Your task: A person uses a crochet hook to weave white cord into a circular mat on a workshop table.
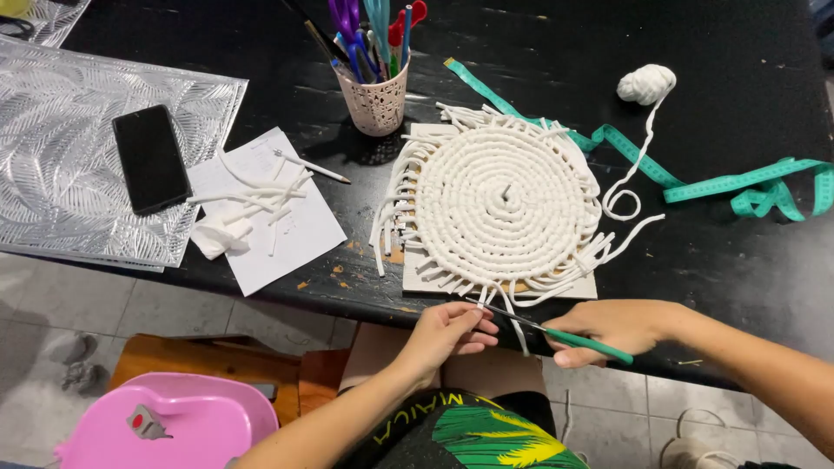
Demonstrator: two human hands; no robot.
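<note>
A round white woven cord mat lies on a square board at the black table's near edge, fringe ends sticking out all round. My left hand pinches one white fringe strand at the mat's near rim. My right hand holds green-handled scissors, blades pointing left toward that strand. A small ball of white cord sits at the back right, its cord running down to the mat.
A green tape measure snakes across the right. A perforated cup of pens and scissors stands behind the mat. Left lie white paper with cord scraps, a pen, a black phone on a silver placemat. A pink seat sits below.
</note>
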